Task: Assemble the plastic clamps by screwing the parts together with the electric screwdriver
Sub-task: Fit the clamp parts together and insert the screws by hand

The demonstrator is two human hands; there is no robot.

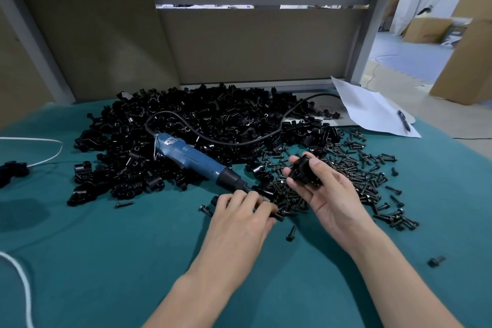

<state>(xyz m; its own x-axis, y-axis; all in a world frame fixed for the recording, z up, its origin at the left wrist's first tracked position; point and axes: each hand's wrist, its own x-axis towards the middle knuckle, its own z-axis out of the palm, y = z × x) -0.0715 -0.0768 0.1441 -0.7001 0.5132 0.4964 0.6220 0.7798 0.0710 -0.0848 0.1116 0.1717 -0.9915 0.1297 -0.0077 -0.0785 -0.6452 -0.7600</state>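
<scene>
Head view: right hand (328,194) palm up, fingers and thumb curled round a black clamp (303,172), above the screws (354,176) strewn toward the table's (106,248) right edge. Left hand (243,212) palm down, fingertips among the screws, any pinch impossible to tell. Electric screwdriver (191,158) lying mid-table against the heap of clamp parts (202,117), tip just beside left hand.

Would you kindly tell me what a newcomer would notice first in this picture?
A big heap of black clamp parts fills the far middle of the teal table, with the blue electric screwdriver lying on its near edge. Right of it spreads a scatter of black screws, where the right hand holds a black clamp and the fingertips of the left hand touch the screws.
</scene>
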